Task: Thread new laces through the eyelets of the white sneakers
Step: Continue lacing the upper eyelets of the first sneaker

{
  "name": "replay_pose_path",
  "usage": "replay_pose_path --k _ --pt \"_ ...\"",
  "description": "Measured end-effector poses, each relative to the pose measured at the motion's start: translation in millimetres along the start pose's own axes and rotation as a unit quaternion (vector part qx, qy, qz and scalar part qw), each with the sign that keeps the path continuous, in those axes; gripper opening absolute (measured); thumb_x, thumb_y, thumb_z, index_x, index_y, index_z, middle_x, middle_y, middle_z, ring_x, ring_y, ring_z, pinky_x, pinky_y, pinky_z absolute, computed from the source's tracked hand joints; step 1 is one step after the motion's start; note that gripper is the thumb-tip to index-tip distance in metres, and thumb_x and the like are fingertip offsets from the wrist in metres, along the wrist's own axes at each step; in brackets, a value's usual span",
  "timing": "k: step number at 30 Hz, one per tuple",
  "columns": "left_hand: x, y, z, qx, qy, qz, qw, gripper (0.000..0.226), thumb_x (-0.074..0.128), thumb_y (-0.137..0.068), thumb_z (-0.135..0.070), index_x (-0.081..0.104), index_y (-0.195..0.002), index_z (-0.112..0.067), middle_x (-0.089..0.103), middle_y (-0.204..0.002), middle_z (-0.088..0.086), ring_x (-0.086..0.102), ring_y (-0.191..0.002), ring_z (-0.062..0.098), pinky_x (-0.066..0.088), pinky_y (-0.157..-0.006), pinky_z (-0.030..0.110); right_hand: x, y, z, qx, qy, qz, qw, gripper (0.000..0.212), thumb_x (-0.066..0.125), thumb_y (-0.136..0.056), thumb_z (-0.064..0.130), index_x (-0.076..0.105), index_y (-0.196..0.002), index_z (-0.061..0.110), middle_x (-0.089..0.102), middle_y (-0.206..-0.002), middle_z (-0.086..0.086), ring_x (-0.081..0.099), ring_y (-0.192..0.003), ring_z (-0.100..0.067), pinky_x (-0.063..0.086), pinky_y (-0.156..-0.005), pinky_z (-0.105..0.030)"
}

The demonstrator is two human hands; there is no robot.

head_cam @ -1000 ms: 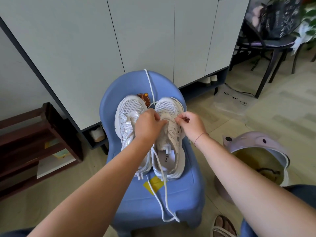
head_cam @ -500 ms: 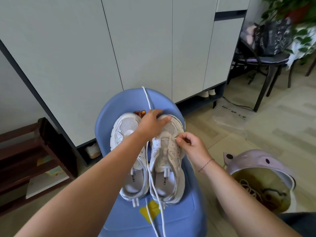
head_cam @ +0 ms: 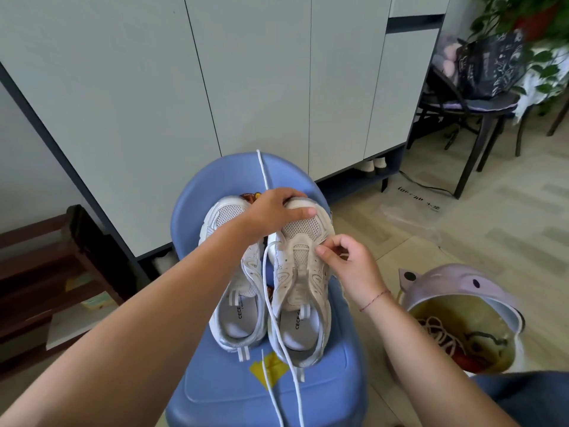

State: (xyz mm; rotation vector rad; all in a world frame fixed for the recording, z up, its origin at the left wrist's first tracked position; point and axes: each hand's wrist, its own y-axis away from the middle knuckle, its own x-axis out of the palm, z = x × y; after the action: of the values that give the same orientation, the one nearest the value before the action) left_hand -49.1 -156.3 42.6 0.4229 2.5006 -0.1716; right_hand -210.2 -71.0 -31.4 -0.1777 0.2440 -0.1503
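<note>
On the blue chair (head_cam: pixel 215 392), left hand (head_cam: pixel 274 211) has shifted to clasp the sneaker (head_cam: pixel 303 231) toe; right hand (head_cam: pixel 351 266) pinches lace (head_cam: pixel 262 171), threading barely begun.

The left sneaker (head_cam: pixel 234 288) and right sneaker (head_cam: pixel 303 272) are lying together on the stool (head_cam: pixel 215 396), toes toward the cabinet (head_cam: pixel 246 72) behind. The lace (head_cam: pixel 264 176) is running from the stool's back down between them. A bin (head_cam: pixel 462 288) is standing right of the stool, a rack (head_cam: pixel 46 272) left.

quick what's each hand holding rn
left hand: grips the toe of the cream sneaker
right hand: pinching at its eyelets, apparently on the white lace
</note>
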Motion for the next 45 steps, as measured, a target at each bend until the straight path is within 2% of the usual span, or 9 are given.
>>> replay_pose_path --k 5,10,17,24,29,32,36,40,45 --pt "3.1 7.2 -1.9 0.001 0.042 -0.009 0.999 0.045 0.076 -0.078 -0.035 0.062 -0.118 -0.020 0.066 -0.108 -0.001 0.063 -0.101 0.015 0.053 -0.089 0.029 -2.3 7.9 -2.4 0.025 0.030 0.000 0.999 0.017 0.059 -0.091 0.028 0.063 -0.085 0.012 0.064 -0.092 -0.010 0.057 -0.082 -0.018 0.044 -0.067 -0.018" --pt "6.1 11.9 -9.0 0.022 0.042 -0.003 0.999 0.043 0.075 -0.080 -0.032 0.062 -0.119 -0.020 0.065 -0.099 -0.007 0.063 -0.089 0.004 0.051 -0.070 0.010 -11.4 18.1 4.3 0.035 0.024 -0.033 0.999 0.016 0.055 -0.094 0.022 0.062 -0.090 0.009 0.062 -0.082 0.001 0.053 -0.073 -0.009 0.041 -0.058 -0.009" --pt "1.4 15.2 -1.6 0.011 0.067 -0.016 0.998 0.048 0.077 -0.076 -0.033 0.064 -0.119 -0.018 0.069 -0.106 0.002 0.066 -0.098 0.017 0.056 -0.085 0.031 -36.4 22.5 -7.4 0.083 0.012 -0.110 0.990 0.017 0.051 -0.096 0.026 0.059 -0.092 0.011 0.055 -0.077 0.000 0.049 -0.070 -0.010 0.039 -0.060 -0.022" --pt "-4.9 21.0 1.6 0.004 0.076 -0.029 0.997 0.042 0.076 -0.078 -0.030 0.064 -0.117 -0.018 0.069 -0.105 0.002 0.066 -0.096 0.016 0.055 -0.077 0.021 -63.8 19.2 -30.2 0.150 -0.041 -0.225 0.962 0.021 0.053 -0.095 0.028 0.054 -0.078 0.016 0.048 -0.067 0.002 0.045 -0.073 -0.021 0.037 -0.062 -0.030" --pt "-8.2 21.7 4.5 0.001 0.086 -0.031 0.996 0.041 0.076 -0.080 -0.026 0.064 -0.118 -0.016 0.068 -0.102 0.002 0.065 -0.087 0.009 0.053 -0.065 0.009 -50.2 21.3 -22.2 0.165 -0.092 -0.072 0.979 0.011 0.058 -0.092 0.027 0.063 -0.085 0.020 0.065 -0.082 0.000 0.062 -0.085 -0.021 0.049 -0.083 -0.036" --pt "-7.5 20.1 3.9 0.001 0.087 -0.032 0.996 0.039 0.075 -0.081 -0.025 0.064 -0.117 -0.017 0.068 -0.099 0.001 0.064 -0.083 0.006 0.050 -0.061 0.008 -37.4 20.0 -5.2 0.154 -0.196 -0.004 0.968 0.007 0.055 -0.093 0.021 0.057 -0.096 0.014 0.069 -0.090 -0.005 0.068 -0.080 -0.021 0.053 -0.077 -0.031" --pt "-4.7 18.4 3.7 0.001 0.084 -0.030 0.996 0.041 0.076 -0.079 -0.028 0.065 -0.117 -0.016 0.069 -0.102 0.002 0.067 -0.091 0.013 0.054 -0.069 0.016 -24.7 22.3 10.2 0.166 -0.157 0.101 0.968 0.014 0.055 -0.093 0.027 0.055 -0.099 0.014 0.065 -0.083 -0.004 0.061 -0.064 -0.018 0.054 -0.070 -0.032" --pt "-3.5 17.4 1.6 0.003 0.074 -0.030 0.997 0.043 0.077 -0.078 -0.031 0.065 -0.117 -0.019 0.070 -0.103 0.002 0.067 -0.094 0.015 0.055 -0.076 0.021 -11.8 20.0 13.6 0.103 0.018 0.077 0.992 0.023 0.063 -0.088 0.034 0.063 -0.090 0.011 0.054 -0.063 0.007 0.046 -0.054 -0.005 0.038 -0.052 -0.012" --pt "-3.5 18.5 0.4 0.002 0.068 -0.040 0.997 0.042 0.077 -0.077 -0.031 0.065 -0.115 -0.019 0.069 -0.104 0.002 0.066 -0.094 0.015 0.055 -0.080 0.024 -10.0 16.1 19.3 0.026 0.098 0.049 0.994 0.021 0.062 -0.089 0.023 0.059 -0.079 0.005 0.050 -0.064 0.006 0.042 -0.059 -0.007 0.032 -0.052 -0.013"
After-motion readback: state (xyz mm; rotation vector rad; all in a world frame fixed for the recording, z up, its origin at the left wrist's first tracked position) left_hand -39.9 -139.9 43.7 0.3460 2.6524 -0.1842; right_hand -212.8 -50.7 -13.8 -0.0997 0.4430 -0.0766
